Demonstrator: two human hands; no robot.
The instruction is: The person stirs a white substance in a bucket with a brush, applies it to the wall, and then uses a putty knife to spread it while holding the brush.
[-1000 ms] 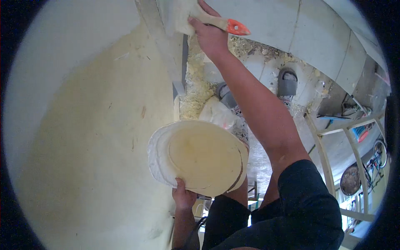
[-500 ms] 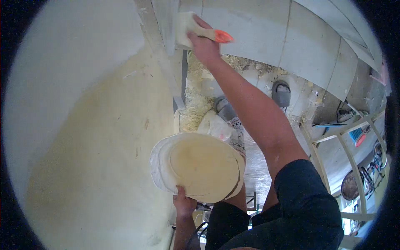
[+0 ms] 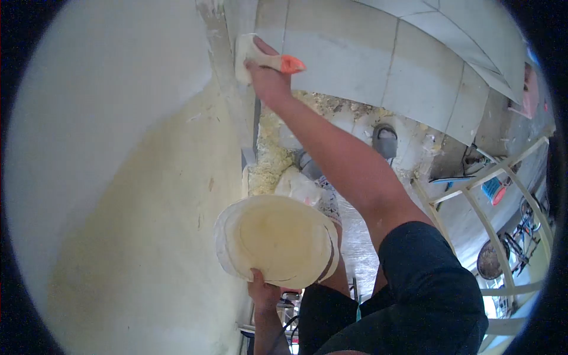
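Note:
My right hand (image 3: 269, 83) is wrapped round a wide paint brush (image 3: 273, 61) with a wooden handle and an orange end. Its pale bristle head lies against the narrow edge strip of the wall near the top. My left hand (image 3: 262, 291) grips the near rim of a white bucket (image 3: 222, 242), its thumb over the edge. Inside the bucket is a pale yellow liquid (image 3: 278, 234). The wall (image 3: 160, 207) at the left carries a darker beige, damp-looking patch below a lighter area.
Yellowish debris (image 3: 269, 168) litters the floor along the wall's base. A grey slipper (image 3: 385, 142) is on a foot below my right arm. At the right stand a cream-coloured frame (image 3: 479, 216) and a blue-and-red brush (image 3: 493, 191). Large pale panels (image 3: 337, 47) are at the top.
My right hand and the paint brush have moved slightly left and down in the view. The camera has shifted a little too. The left hand keeps its hold on the bucket.

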